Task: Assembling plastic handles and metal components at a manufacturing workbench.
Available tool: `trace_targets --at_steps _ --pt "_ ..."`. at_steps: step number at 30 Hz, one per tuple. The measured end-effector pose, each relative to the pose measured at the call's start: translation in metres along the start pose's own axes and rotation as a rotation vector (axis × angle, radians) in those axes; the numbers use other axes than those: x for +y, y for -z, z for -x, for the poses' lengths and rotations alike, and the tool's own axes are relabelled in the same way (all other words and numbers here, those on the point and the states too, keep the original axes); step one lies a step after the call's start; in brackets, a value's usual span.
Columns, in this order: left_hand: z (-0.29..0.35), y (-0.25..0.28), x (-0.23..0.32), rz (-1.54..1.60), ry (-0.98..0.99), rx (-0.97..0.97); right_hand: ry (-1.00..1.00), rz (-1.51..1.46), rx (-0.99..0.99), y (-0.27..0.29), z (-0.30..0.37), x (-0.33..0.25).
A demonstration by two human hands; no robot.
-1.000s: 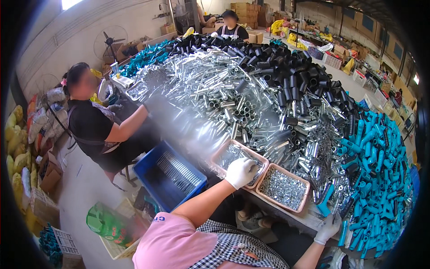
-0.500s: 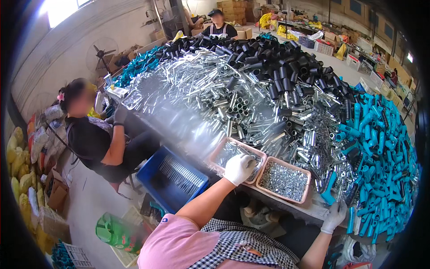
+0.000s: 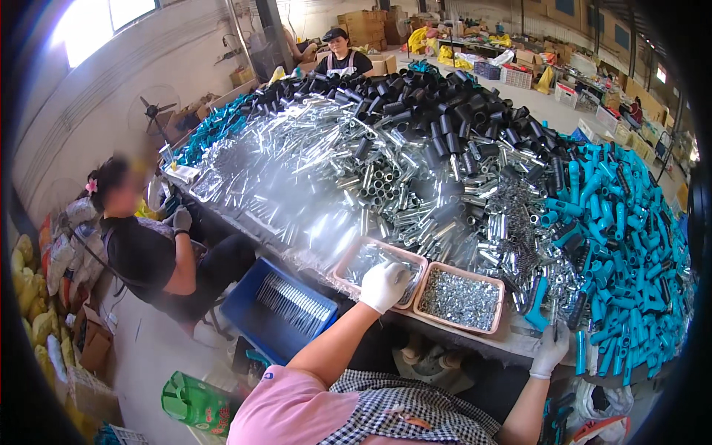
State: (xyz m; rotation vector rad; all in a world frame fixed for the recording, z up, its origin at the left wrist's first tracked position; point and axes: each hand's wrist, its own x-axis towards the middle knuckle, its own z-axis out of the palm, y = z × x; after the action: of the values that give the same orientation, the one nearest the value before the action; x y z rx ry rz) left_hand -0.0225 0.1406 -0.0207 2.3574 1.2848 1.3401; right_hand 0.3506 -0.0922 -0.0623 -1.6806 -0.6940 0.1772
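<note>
My left hand (image 3: 386, 286), in a white glove, is over the right side of a pink tray (image 3: 343, 280) of slim metal pieces. Its fingers are curled together, and whatever is in them is hidden. Beside it a second pink tray (image 3: 460, 298) holds many small shiny metal parts. At the table's front edge on the right, my white-gloved right hand (image 3: 550, 351) has its fingers closed round a slim metal rod (image 3: 555, 310) that points up and away. Just left of that rod lies a teal plastic handle (image 3: 537, 304).
Loose metal tubes (image 3: 382, 185), black sleeves (image 3: 475, 111) and teal handles (image 3: 623, 222) heap the table. A blue bin (image 3: 278, 304) with metal rods stands at its near left side. One co-worker (image 3: 141, 245) sits left, another (image 3: 345, 55) across. A green container (image 3: 194, 404) is below.
The whole view has shifted a little. My left hand stays at the tray and my right hand at the table edge. The left co-worker's gloved hand has come down toward the lap.
</note>
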Motion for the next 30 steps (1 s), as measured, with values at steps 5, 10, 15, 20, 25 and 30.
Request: trace_targets --at_steps 5,10,15,20,25,30 --pt "0.002 0.004 0.000 -0.003 0.057 -0.042 0.038 0.029 0.004 0.001 -0.001 0.005" --pt "-0.015 -0.007 0.006 0.006 0.145 -0.295 0.087 -0.031 0.125 0.003 0.002 -0.001" --pt "-0.057 0.007 0.011 -0.121 -0.183 -0.101 0.191 0.100 0.100 -0.012 -0.004 -0.005" --pt "-0.138 -0.007 0.099 0.048 0.022 -0.348 0.136 -0.058 0.084 -0.009 -0.005 0.000" --pt "-0.173 -0.091 0.171 0.016 -0.334 -0.518 0.210 0.108 0.124 -0.004 0.000 -0.028" --pt "-0.202 -0.205 0.243 -0.105 -0.631 -0.570 0.220 0.214 0.181 0.008 0.002 -0.012"
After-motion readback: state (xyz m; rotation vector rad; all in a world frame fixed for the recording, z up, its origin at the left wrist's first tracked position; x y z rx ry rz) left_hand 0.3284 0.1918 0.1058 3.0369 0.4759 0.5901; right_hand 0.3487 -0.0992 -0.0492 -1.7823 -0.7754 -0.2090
